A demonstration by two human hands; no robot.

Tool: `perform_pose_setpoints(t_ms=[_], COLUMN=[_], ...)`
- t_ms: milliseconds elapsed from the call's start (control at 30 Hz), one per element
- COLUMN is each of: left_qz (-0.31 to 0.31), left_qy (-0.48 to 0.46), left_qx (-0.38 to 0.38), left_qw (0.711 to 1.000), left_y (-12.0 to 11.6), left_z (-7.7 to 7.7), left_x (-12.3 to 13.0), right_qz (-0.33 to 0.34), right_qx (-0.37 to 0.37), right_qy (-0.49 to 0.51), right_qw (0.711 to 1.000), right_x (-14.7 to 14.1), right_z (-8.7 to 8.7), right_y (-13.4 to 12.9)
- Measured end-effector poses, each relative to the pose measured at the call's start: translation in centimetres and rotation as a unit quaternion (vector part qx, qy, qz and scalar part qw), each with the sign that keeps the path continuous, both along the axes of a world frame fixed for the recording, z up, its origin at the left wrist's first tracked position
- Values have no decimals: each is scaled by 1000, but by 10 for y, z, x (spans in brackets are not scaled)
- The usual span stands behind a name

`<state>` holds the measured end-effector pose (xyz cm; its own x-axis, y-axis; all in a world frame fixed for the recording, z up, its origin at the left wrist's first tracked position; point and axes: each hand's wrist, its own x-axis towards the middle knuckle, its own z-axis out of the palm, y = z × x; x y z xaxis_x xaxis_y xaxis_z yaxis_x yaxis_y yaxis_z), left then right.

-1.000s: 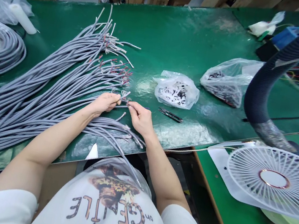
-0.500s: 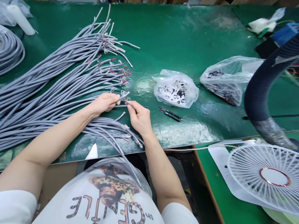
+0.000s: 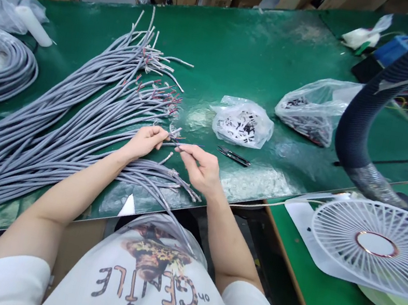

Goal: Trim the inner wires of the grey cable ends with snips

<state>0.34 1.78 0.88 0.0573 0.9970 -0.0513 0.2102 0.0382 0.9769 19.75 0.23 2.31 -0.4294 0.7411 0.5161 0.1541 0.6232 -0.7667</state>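
Observation:
My left hand is closed in a pinch on a grey cable close to its stripped end. Facing it, my right hand pinches the thin inner wires of that same cable; the fingertips hide exactly which strands. A large bundle of grey cables spreads across the left of the table, several with red and white wire ends bared. Below my hands lie more grey cables with frayed tips. Thread snips rest to the right of my right hand.
A plastic bag of small white and black pieces sits beyond the snips, with a second bag farther right. A dark flexible hose curves down at the right above a white fan. Coiled cable lies far left.
My right hand has moved right and slightly down, away from my left hand, its fingers still pinching. The left hand stays close to the cable end. The whole view has shifted slightly.

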Motion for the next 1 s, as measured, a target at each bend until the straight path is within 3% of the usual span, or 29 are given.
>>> perform_pose_setpoints(t_ms=[233,400,667,1000], left_qz=[2,13,16,8], left_qy=[148,224,273,296], left_qx=[92,157,185,216], left_qw=[985,962,944,930], left_y=[-7,-10,-12,-13], left_z=[0,-6,-7,-9], left_x=[0,0,1,1], right_qz=[-100,-119,-143,-149], right_qx=[31,60,81,70], right_qy=[-87,-158,-253,-273], right_qw=[991,978,953,948], right_x=[26,27,23,16], right_z=[-6,-4,-10,-19], right_y=[10,7,3,11])
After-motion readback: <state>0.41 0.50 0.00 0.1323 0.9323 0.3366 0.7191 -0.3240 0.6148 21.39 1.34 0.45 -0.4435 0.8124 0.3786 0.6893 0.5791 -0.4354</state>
